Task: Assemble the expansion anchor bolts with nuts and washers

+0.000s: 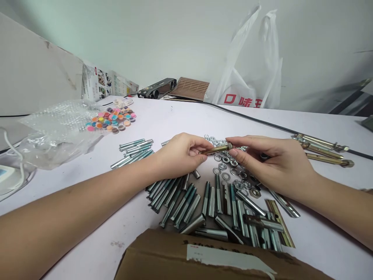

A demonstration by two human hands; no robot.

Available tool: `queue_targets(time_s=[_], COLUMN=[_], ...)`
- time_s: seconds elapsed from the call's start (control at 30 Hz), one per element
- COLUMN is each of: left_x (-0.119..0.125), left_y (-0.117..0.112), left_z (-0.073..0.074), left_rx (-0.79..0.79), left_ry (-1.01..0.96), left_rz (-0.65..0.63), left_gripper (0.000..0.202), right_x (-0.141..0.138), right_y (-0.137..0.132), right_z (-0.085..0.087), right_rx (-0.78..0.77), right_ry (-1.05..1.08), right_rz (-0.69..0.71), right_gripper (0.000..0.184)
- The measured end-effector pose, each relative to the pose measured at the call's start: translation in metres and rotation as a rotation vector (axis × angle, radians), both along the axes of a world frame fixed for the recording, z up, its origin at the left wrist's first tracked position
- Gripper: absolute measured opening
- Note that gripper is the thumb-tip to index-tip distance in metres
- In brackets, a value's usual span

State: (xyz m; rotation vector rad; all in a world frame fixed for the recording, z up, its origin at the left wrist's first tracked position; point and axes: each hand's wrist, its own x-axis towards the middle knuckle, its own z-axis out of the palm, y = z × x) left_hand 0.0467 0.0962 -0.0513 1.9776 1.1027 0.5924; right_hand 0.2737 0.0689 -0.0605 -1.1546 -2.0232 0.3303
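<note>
Between my two hands, above the table, lies a brass-coloured expansion anchor bolt (217, 150), held almost level. My left hand (182, 155) pinches its left end between thumb and fingers. At the other end, the thumb and fingertips of my right hand (271, 157) close on the nut. Beneath and beyond the hands are loose nuts and washers (225, 177), partly hidden by my right hand. Silver bolts (166, 198) are bunched below my left wrist, and metal sleeves (243, 217) lie nearer to me. More bolts (135, 149) rest left of my left hand.
A cardboard box (163, 252) stands at the near edge. Several brass-coloured anchor bolts (326, 149) lie at the right beside a black cable (250, 116). Coloured discs (113, 118) and clear plastic wrap (55, 132) are at the left. A white plastic bag (247, 70) stands by the wall.
</note>
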Motion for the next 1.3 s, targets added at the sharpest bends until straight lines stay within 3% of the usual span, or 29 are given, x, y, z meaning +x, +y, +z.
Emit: queue_targets(time_s=[0.13,0.33,0.4,0.53,0.7,0.8,0.93,1.03,1.17,1.3], left_x=[-0.002,-0.001,-0.001,-0.003,-0.005,-0.005,-0.005,-0.005,-0.005,-0.005], left_y=[0.001,0.001,-0.001,-0.003,-0.005,-0.005,-0.005,-0.005,-0.006,-0.005], left_z=[0.0,-0.001,0.0,0.001,0.0,0.0,-0.001,0.0,0.0,0.0], left_rx=[-0.046,-0.081,0.009,0.33,0.561,0.58,0.561,0.562,0.599,0.596], left_ry=[-0.06,-0.088,-0.04,0.071,0.103,0.081,0.061,0.06,0.058,0.033], left_rz=[-0.004,0.073,0.084,0.061,0.002,-0.001,0.03,0.029,-0.001,0.026], left_gripper=[0.04,0.032,0.031,0.027,0.028,0.026,0.025,0.025,0.025,0.025], right_x=[0.002,0.005,0.006,0.007,0.01,0.011,0.01,0.01,0.012,0.014], right_y=[0.004,0.008,0.008,0.008,0.009,0.009,0.009,0.008,0.008,0.006], right_z=[-0.001,0.0,0.002,0.005,0.006,0.005,0.004,0.004,0.004,0.003], right_rx=[0.023,-0.067,-0.09,-0.131,-0.214,-0.267,-0.295,-0.277,-0.3,-0.278], right_ry=[-0.012,-0.048,-0.032,-0.038,-0.045,-0.004,0.11,0.067,0.057,0.158], right_rz=[-0.055,-0.141,-0.153,-0.111,-0.04,-0.022,0.038,0.056,0.011,0.077], right_gripper=[0.025,0.027,0.028,0.026,0.043,0.048,0.037,0.028,0.052,0.037])
